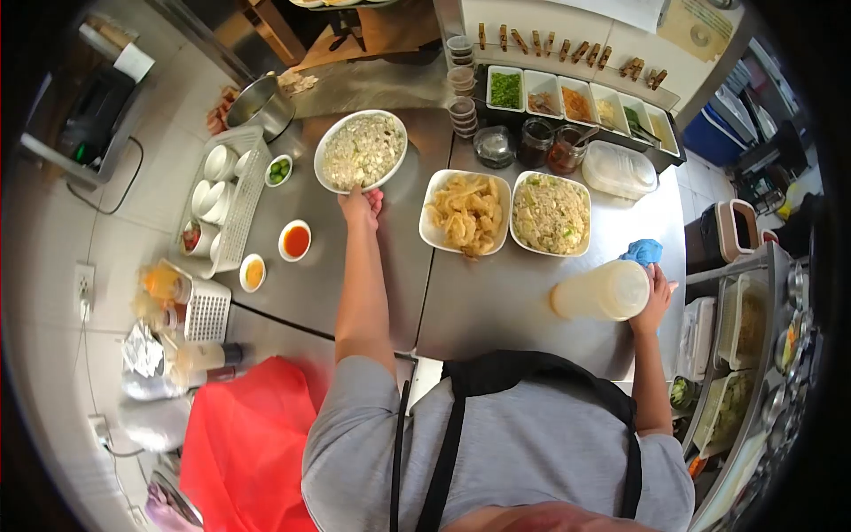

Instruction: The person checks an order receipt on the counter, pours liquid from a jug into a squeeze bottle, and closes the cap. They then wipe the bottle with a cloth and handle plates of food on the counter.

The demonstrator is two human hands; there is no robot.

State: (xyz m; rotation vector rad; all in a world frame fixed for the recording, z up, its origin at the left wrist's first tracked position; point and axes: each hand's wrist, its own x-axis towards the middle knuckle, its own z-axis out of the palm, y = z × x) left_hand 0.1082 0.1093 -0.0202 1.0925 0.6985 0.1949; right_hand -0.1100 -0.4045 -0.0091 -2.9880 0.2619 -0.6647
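Observation:
My left hand [362, 206] grips the near rim of an oval white bowl of fried rice [362, 152], with fingers curled under its edge. On the right, my right hand [654, 297] is closed at a blue cloth [643, 252], beside a large pale plastic container [603, 293]. Between the hands stand a square white bowl of fried golden pieces [464, 213] and, touching or almost touching it, a square white bowl of fried rice [550, 214]. Small dishes of red sauce [294, 240], yellow sauce [253, 273] and green limes [278, 170] sit left of my left forearm.
A white basket of cups [244, 199] and a metal pot [262, 106] stand at the left. Trays of toppings [576, 101], sauce jars [566, 151], stacked lidded cups [462, 80] and a lidded plastic box [620, 168] line the back. Shelves [749, 355] stand at the right.

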